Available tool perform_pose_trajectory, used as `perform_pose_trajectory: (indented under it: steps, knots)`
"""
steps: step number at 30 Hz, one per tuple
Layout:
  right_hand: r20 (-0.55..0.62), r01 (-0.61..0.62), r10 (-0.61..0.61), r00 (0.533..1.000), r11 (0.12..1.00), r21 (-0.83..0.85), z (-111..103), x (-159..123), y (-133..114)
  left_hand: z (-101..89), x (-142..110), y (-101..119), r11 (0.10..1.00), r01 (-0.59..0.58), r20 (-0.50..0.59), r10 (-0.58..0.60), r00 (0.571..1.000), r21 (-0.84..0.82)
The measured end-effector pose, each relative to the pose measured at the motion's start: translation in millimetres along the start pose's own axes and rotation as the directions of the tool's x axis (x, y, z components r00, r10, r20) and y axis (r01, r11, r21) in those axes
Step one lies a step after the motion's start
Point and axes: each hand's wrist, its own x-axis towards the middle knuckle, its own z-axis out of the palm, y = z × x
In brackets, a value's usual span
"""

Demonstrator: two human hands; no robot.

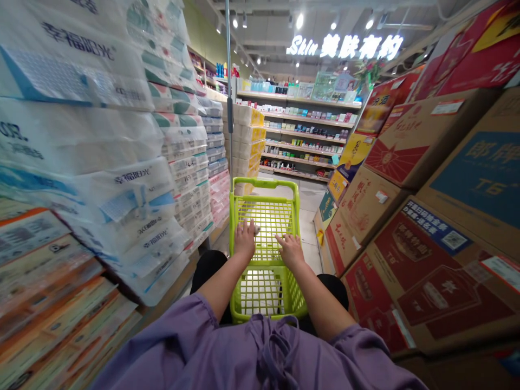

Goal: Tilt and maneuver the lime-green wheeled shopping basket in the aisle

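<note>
A lime-green plastic shopping basket (298, 216) with grid walls stands right before my body, between my knees. My left hand (244, 241) is over its left side, palm down with fingers stretched forward. A small pale spot shows beside its thumb; I cannot make out what it is. Over the right side is my right hand (291, 252), index finger pointing inward and the other fingers loosely bent. Neither hand visibly grips anything. Whether they touch the basket's grid is unclear.
Plastic-wrapped tissue packs (138, 189) are piled high on the left. Stacked cartons (406, 216) line the right side. Ahead, a pale tiled floor (311, 203) leads to shelves (300, 130) of small boxed goods. A thin metal pole (229, 114) rises beyond the basket.
</note>
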Motion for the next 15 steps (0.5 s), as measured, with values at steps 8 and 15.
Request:
perform_pose_trajectory:
  steps: [8,15]
  knots:
    - [-0.039,-0.015,0.019,0.999,0.997,0.079,1.7,1.0,7.3,3.2,-4.3,4.7,0.943,-0.325,0.143,0.332,0.933,-0.067]
    - [-0.052,-0.011,0.017,0.998,0.994,0.108,1.3,2.9,3.8,3.8,-1.5,0.4,0.991,-0.134,0.081,0.136,0.987,-0.026]
